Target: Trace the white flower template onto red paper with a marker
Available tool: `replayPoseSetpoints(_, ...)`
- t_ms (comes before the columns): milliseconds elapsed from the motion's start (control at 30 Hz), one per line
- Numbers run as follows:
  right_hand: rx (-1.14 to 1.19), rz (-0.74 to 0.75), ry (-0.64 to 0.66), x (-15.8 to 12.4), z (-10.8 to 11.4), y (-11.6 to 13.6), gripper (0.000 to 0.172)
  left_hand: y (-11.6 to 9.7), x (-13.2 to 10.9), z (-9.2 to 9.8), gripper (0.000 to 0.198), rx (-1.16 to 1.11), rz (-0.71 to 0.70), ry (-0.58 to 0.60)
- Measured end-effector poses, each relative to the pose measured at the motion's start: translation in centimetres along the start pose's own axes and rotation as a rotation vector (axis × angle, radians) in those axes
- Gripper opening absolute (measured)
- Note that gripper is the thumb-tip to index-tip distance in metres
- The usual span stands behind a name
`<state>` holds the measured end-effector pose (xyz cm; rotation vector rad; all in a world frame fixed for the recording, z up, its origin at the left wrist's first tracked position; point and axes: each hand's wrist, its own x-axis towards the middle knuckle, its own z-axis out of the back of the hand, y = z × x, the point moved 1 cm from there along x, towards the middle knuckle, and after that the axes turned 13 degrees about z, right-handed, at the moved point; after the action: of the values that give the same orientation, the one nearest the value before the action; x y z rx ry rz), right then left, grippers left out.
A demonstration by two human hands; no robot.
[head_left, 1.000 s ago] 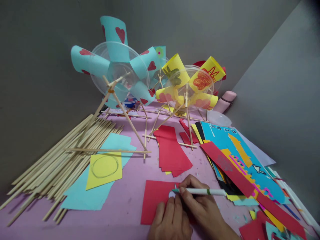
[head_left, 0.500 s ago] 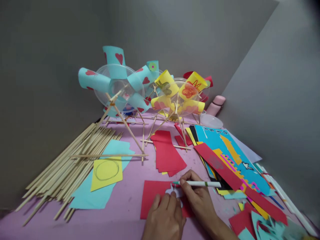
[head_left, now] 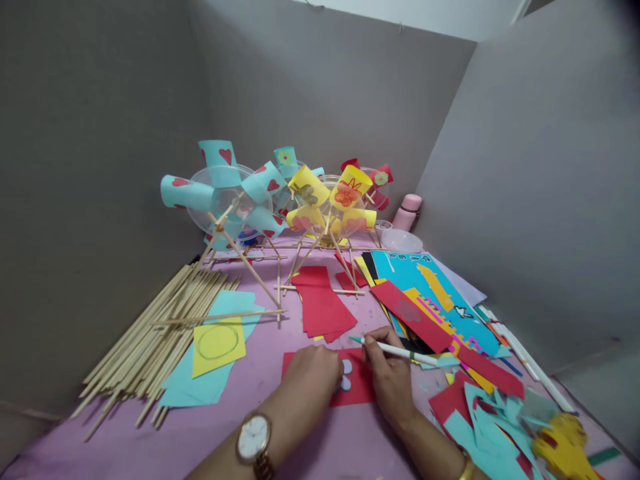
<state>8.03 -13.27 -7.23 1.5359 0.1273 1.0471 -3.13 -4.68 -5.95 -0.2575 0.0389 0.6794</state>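
Observation:
My left hand [head_left: 313, 373], with a watch on its wrist, rests closed on a red paper sheet [head_left: 355, 393]. Its fingertips are at a pale flower-like cutout [head_left: 346, 375] lying on that sheet; whether they pinch it is hidden. Held between the fingers of my right hand [head_left: 390, 377] is a white marker [head_left: 407, 353] with a green tip. The tip points left, just above the sheet's top edge, and appears clear of the paper.
Wooden sticks [head_left: 150, 333] lie at the left beside blue paper [head_left: 200, 387] and a yellow square [head_left: 219, 347]. Paper-cup wheels [head_left: 227, 200] on stick stands are behind. Red strips [head_left: 323, 303], coloured sheets [head_left: 435, 293], scraps [head_left: 490, 427] and a yellow tool [head_left: 563, 443] are around.
The view has tilted up and shifted. My left hand has turned, its fingers now curled beside the cutout. The marker tip has moved away from the cutout to above the red sheet.

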Motion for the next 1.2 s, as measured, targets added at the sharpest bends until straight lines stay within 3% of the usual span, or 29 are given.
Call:
replayPoseSetpoints(100,-0.017,0.045,-0.043,-1.0,0.7,0.6,0.018,-0.2,0.0,2.7,0.023,0.041,0.008,0.184)
replayPoseSetpoints(167,-0.03,0.088,-0.016,-1.8,1.0,1.0,0.018,-0.4,-0.1,4.2,0.021,0.05,-0.008,0.243)
replayPoseSetpoints(333,-0.07,0.178,0.22,-2.8,0.7,1.7,0.014,-0.6,0.8,6.1,0.021,0.05,-0.031,0.351)
replayPoseSetpoints(500,-0.129,0.242,0.379,-2.7,-0.4,1.9,0.014,-0.8,2.3,6.9,0.023,0.054,-0.091,0.458)
replayPoseSetpoints(733,-0.22,0.305,0.495,-2.8,-1.1,1.3,0.012,-1.0,3.3,7.1,0.023,0.09,-0.146,0.534)
replayPoseSetpoints(1200,-0.252,0.309,0.478,-3.0,-1.5,1.1,0.016,-0.3,3.7,6.5,0.022,0.137,-0.242,0.514)
